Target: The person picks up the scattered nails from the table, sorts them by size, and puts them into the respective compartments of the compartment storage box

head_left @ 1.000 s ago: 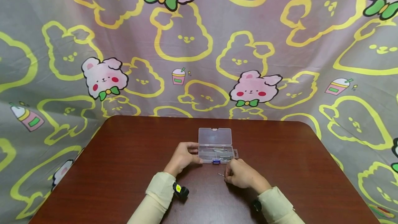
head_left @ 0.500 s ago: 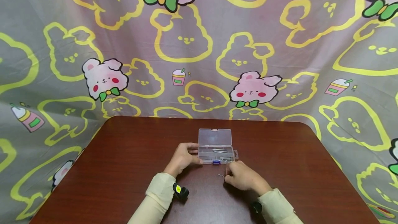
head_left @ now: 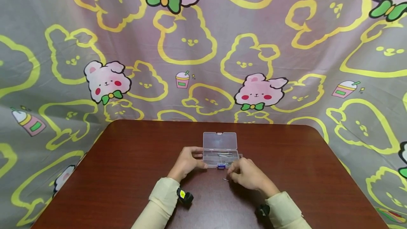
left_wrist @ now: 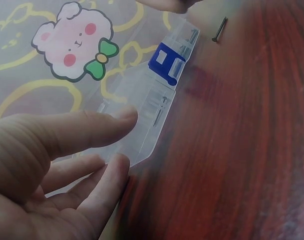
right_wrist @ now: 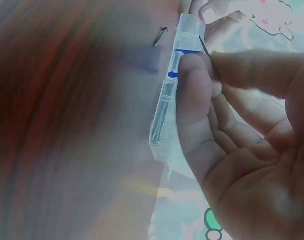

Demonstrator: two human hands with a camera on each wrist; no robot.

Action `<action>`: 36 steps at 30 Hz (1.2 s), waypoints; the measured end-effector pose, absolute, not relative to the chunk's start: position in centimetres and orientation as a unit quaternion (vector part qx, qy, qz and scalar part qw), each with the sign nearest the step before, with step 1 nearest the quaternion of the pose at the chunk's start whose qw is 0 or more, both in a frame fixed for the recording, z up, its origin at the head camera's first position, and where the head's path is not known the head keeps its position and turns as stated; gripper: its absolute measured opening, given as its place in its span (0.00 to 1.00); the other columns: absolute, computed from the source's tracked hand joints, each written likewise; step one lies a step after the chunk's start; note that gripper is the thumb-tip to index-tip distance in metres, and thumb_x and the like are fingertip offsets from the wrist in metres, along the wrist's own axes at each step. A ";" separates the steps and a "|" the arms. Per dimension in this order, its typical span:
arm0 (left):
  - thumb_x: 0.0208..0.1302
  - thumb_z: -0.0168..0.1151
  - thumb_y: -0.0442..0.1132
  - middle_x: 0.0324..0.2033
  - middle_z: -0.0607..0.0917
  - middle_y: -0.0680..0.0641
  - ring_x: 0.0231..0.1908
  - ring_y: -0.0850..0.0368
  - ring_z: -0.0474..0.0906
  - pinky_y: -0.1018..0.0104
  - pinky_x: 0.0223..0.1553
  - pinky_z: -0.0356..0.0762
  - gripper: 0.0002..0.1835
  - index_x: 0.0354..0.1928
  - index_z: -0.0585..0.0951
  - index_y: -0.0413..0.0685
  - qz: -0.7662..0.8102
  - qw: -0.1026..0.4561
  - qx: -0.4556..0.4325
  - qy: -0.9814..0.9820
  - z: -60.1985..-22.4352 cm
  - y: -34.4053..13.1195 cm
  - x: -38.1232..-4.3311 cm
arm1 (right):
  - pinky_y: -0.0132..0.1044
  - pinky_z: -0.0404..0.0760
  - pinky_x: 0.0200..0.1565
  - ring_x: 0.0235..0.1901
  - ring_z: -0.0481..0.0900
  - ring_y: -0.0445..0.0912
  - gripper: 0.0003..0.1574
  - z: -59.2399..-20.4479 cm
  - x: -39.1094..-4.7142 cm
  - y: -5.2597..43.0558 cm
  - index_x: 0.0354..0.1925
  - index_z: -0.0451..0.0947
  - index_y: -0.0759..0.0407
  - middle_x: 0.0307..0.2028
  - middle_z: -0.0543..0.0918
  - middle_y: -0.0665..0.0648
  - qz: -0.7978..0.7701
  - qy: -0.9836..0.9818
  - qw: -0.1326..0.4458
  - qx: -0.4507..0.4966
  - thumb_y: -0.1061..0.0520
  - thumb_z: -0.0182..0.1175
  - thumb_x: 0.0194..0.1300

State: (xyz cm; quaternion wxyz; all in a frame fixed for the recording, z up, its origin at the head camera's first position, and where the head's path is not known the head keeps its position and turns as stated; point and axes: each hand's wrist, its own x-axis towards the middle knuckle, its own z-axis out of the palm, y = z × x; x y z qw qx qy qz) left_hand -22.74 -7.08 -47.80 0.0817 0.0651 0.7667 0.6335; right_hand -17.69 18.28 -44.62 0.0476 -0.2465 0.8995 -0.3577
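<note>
A clear plastic box (head_left: 211,158) with a blue latch (left_wrist: 167,63) stands with its lid (head_left: 219,141) raised. Several thin metal nails (head_left: 225,155) lie in its compartments. My left hand (head_left: 186,162) holds the box's left end, thumb at the front corner and fingers towards the back. My right hand (head_left: 249,174) is at the front right corner. Its thumb and forefinger pinch a thin dark nail (right_wrist: 204,45), mostly hidden by the fingertips. One loose nail (left_wrist: 220,29) lies on the table in front of the box, just left of the right fingers in the head view.
The brown wooden table (head_left: 143,140) extends around the box on every side. A patterned cloth (head_left: 203,66) with rabbits hangs behind the table and along its sides. Black wrist cameras (head_left: 185,196) are strapped at both sleeves.
My right hand has shifted slightly left and its fingers have lifted over the box's front right part. The left hand, the box and the loose nail have stayed in place.
</note>
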 end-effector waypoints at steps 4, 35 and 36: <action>0.39 0.79 0.20 0.48 0.84 0.36 0.49 0.44 0.81 0.61 0.40 0.84 0.36 0.57 0.80 0.30 0.632 0.081 0.063 0.768 -47.8 -7.1 -22.7 | 0.33 0.77 0.26 0.22 0.78 0.37 0.10 -44.5 -17.8 18.1 0.31 0.86 0.58 0.22 0.82 0.45 -0.387 0.887 0.050 -0.246 0.70 0.63 0.61; 0.38 0.77 0.17 0.47 0.84 0.34 0.48 0.43 0.82 0.60 0.38 0.84 0.35 0.56 0.80 0.29 0.647 0.083 0.063 0.755 -47.9 -7.0 -22.9 | 0.34 0.77 0.28 0.23 0.75 0.38 0.06 -44.0 -19.2 15.7 0.30 0.85 0.61 0.23 0.82 0.46 -0.406 0.889 -0.018 -0.210 0.70 0.65 0.60; 0.38 0.77 0.17 0.47 0.84 0.34 0.48 0.43 0.82 0.60 0.39 0.84 0.35 0.56 0.80 0.29 0.647 0.084 0.063 0.755 -47.9 -7.0 -22.9 | 0.33 0.76 0.28 0.23 0.75 0.38 0.06 -44.0 -19.2 15.6 0.30 0.85 0.61 0.23 0.82 0.46 -0.406 0.890 -0.018 -0.206 0.70 0.65 0.60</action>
